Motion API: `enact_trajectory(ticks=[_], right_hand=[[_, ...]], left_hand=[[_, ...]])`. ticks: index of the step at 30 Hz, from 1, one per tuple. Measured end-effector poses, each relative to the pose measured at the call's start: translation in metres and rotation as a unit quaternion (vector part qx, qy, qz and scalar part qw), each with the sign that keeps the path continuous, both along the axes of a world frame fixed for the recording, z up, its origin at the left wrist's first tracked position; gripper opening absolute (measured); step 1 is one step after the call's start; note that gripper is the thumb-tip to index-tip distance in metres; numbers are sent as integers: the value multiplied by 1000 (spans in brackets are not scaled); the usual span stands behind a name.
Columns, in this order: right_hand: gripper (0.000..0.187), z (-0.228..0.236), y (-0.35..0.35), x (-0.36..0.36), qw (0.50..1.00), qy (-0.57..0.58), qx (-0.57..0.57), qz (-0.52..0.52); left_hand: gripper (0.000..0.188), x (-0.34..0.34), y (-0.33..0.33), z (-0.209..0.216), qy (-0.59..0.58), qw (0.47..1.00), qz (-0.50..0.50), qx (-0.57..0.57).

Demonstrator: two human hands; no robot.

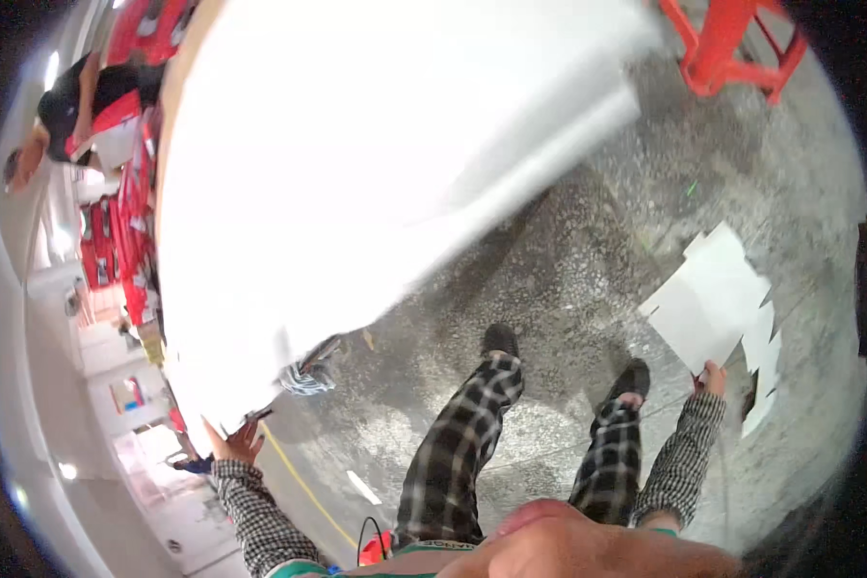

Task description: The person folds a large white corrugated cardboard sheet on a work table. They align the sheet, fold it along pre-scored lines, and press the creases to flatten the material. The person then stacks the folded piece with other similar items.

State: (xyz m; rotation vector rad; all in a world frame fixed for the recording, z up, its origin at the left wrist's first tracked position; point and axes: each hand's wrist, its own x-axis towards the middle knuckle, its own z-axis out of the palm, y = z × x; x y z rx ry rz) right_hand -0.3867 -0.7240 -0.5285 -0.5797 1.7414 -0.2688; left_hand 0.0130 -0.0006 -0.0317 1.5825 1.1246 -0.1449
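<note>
**While the right hand (711, 378) grips a notched white sheet (708, 299), the left hand (236, 445) meets the corner of a broad white surface (289, 193)**

Low on the right, the notched white sheet hangs out over the speckled grey floor (568, 255), its near edge caught between the right hand's closed fingers. A second white piece (763, 371), also jagged along its side, shows just beside it.

On the other side, the left hand is at the near-left corner of the broad white surface, its fingers spread; whether they grip anything I cannot tell. Glare washes out most of that surface, and its right-hand edge is blurred.

A striped cloth (306, 379) shows below the surface's near edge. Farther off, a red stool (718, 53) stands at the upper right, and beyond the surface's left edge are red goods (135, 231) and another person in a dark top (60, 108). Below, the wearer's plaid trousers (458, 433) and dark shoes (500, 338) stand on the floor, a yellow line (303, 482) to their left.
</note>
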Motion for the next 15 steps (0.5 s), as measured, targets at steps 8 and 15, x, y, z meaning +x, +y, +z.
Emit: enact_trajectory(ticks=[8,15], right_hand=[[59,325,-59,98,970,-80,-149,175],[46,583,-1,293,633,-110,-580,500]], left_hand=[[95,-1,-70,-12,-79,996,30,-17],[85,6,-54,-53,-108,983,106,-100]])
